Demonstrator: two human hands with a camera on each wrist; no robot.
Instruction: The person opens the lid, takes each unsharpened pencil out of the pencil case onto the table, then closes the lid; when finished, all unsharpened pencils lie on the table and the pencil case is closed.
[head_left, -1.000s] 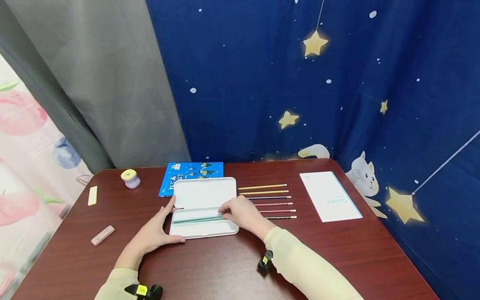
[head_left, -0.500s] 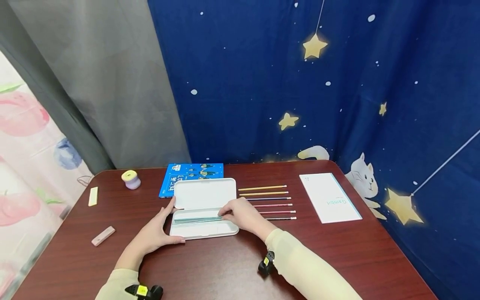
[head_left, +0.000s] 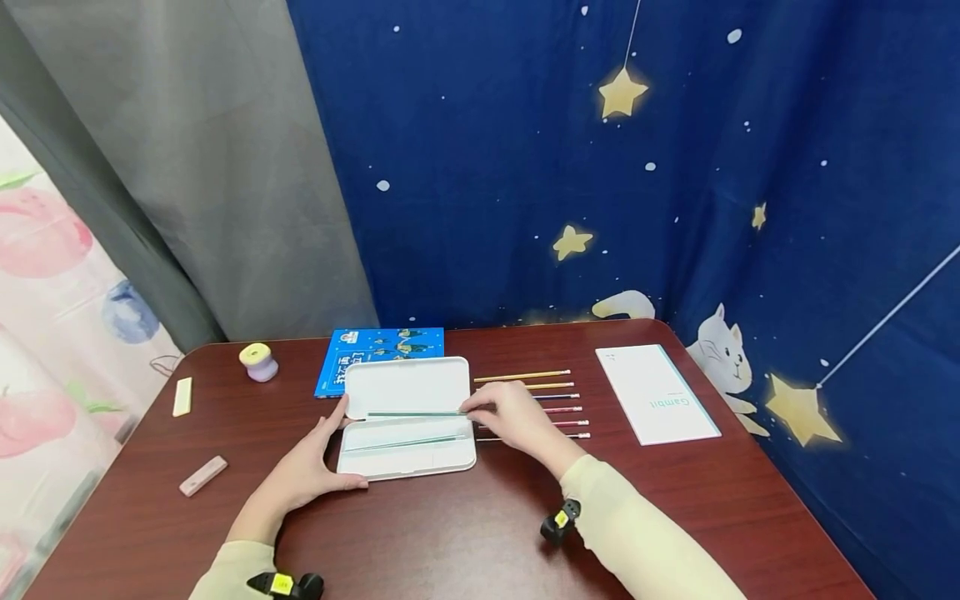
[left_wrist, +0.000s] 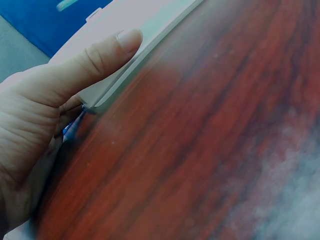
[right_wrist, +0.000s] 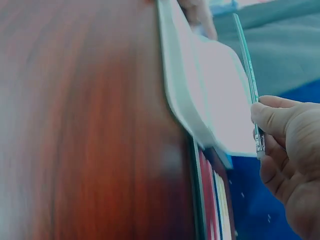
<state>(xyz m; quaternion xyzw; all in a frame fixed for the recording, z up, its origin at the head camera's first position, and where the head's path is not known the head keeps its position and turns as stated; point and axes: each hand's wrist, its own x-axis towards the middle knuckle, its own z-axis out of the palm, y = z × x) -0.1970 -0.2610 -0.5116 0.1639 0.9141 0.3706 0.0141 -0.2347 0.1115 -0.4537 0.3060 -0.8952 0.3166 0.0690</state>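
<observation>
A white pencil case [head_left: 397, 463] lies unfolded on the table, its lid [head_left: 408, 383] laid back over a blue book [head_left: 390, 340]. My left hand [head_left: 303, 471] holds the case's left end, thumb [left_wrist: 107, 55] along the front edge and fingers at the far side. Between thumb and fingers, my right hand [head_left: 521, 421] pinches a green pencil [right_wrist: 245, 55] near its eraser end. That pencil is raised over the case, near the hinge. Another green pencil [head_left: 405, 443] lies inside the tray. Several pencils [head_left: 558, 423] sit in a row to the right, partly hidden by my right hand.
At the far left are a yellow-lidded purple container [head_left: 259, 363], a pale yellow block [head_left: 182, 397] and a pink bar-shaped thing [head_left: 202, 476]. A white booklet [head_left: 658, 394] marked Gambit lies at the right. Curtains [head_left: 480, 167] hang behind the table.
My right hand has lifted one green pencil from the tray and moved it up and right; the other green pencil stays inside. My left hand keeps its place on the case.
</observation>
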